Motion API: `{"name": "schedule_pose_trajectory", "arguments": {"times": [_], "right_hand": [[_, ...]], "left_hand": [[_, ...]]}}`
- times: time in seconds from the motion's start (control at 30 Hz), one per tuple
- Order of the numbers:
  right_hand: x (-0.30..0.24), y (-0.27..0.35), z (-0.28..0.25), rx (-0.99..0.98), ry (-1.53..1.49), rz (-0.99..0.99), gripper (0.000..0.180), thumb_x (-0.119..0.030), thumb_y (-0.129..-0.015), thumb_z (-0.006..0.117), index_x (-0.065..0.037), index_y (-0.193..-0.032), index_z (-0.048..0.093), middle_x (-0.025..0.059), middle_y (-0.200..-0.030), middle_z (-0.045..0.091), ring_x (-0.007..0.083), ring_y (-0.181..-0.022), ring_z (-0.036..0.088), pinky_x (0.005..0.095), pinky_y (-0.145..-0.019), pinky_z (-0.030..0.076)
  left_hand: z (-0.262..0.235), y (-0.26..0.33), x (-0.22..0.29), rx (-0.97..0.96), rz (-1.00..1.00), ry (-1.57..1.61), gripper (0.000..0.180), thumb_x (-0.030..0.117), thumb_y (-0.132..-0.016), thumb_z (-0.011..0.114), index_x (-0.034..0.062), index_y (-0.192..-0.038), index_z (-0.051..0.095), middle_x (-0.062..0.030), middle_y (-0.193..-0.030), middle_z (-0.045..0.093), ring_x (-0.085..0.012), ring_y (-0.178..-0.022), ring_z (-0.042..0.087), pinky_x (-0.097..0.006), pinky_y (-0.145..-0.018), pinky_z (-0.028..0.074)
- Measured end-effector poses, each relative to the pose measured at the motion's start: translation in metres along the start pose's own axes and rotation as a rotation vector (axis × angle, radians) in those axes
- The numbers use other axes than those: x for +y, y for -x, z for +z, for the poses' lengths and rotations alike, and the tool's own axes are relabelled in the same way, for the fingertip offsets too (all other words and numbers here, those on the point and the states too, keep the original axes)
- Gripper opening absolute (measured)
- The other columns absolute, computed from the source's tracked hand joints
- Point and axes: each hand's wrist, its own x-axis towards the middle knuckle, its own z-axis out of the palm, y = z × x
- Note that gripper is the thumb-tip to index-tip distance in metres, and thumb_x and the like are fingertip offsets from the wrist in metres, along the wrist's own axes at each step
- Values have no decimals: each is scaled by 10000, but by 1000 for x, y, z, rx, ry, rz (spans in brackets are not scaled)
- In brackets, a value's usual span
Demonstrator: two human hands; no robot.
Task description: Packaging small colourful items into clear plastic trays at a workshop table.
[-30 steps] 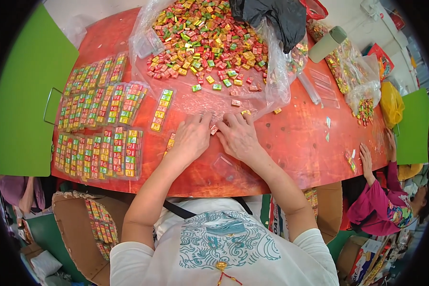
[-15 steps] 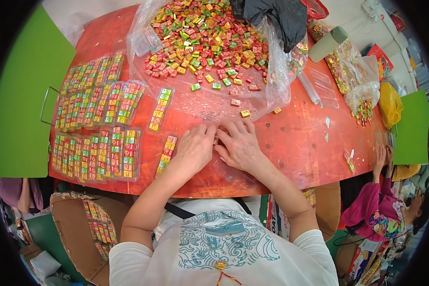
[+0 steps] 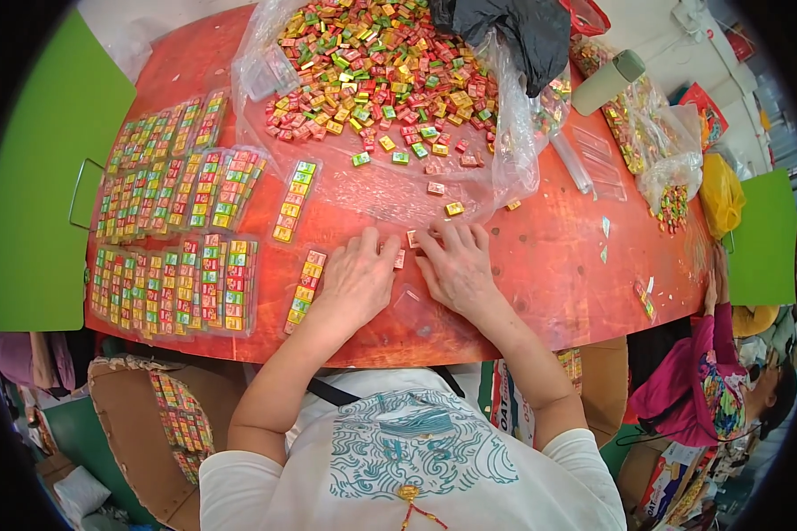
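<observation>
Both hands rest palm down at the lower middle of the frame on the orange table (image 3: 540, 265), side by side. The left hand (image 3: 356, 281) lies flat with fingers spread toward a few loose wrapped candies (image 3: 411, 239) just above its fingertips; its grip looks open, holding nothing that shows. The right hand (image 3: 459, 265) covers the same spot from the other side, fingers curled a little over a candy piece; whether it pinches one I cannot tell, since the fingertips hide it.

Just left of the left hand lies a short filled strip of candies (image 3: 303, 290) in a clear sleeve, and a second strip (image 3: 294, 202) sits higher, in the centre left. The step in hand looks like gathering loose pieces into a row for another strip. A clear empty sleeve (image 3: 407, 305) seems to lie between the wrists, though glare makes that uncertain.

The stock, a big heap of candies (image 3: 372, 71) on a clear plastic sheet (image 3: 505, 159), fills the upper middle. Finished strips (image 3: 168, 274) are laid in ranks at the left of the frame.

The next move probably calls for squaring the pieces edge to edge, with a fine fingertip pinch.
</observation>
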Motion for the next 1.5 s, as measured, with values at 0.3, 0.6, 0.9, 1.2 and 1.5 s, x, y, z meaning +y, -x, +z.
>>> {"name": "schedule_pose_trajectory", "arguments": {"times": [0.3, 0.6, 0.9, 1.2, 1.5], "right_hand": [[15, 5, -3, 3, 9, 42, 308, -151, -834, 734, -100, -1133, 682, 78, -1109, 591, 251, -1050, 570, 437, -981, 368], [24, 16, -16, 35, 48, 13, 232, -156, -838, 738, -92, -1057, 696, 68, -1003, 606, 235, -948, 590, 416, -950, 388], [27, 1, -1, 8, 139, 223, 215, -194, -869, 714, -99, -1052, 655, 68, -1016, 627, 245, -920, 612, 390, -852, 401], [4, 8, -9, -109, 1, -61, 184, -158, -866, 712, -110, -1035, 658, 64, -1018, 611, 250, -982, 593, 417, -901, 407], [-4, -3, 12, -65, -117, -139, 247, -102, -812, 695, -89, -1054, 643, 94, -1099, 614, 280, -1042, 593, 414, -917, 423]], "left_hand": [[5, 0, 1, 62, 12, 14, 349, 139, -854, 700, 46, -1177, 605, -180, -1024, 547, -363, -946, 644, -484, -751, 534], [15, 2, 1, 166, 19, 6, 187, 118, -848, 682, 31, -1007, 634, -148, -953, 556, -323, -871, 650, -448, -679, 539], [19, 1, 6, 224, -51, 11, 105, 120, -879, 651, 47, -924, 589, -149, -923, 562, -332, -844, 654, -454, -689, 556], [17, -3, 4, 225, -44, 11, 104, 110, -878, 646, 43, -923, 580, -147, -903, 573, -332, -834, 667, -446, -672, 572], [20, -5, 2, 211, -73, 20, 130, 104, -866, 646, 39, -960, 582, -151, -920, 590, -336, -851, 680, -448, -672, 582]]}}
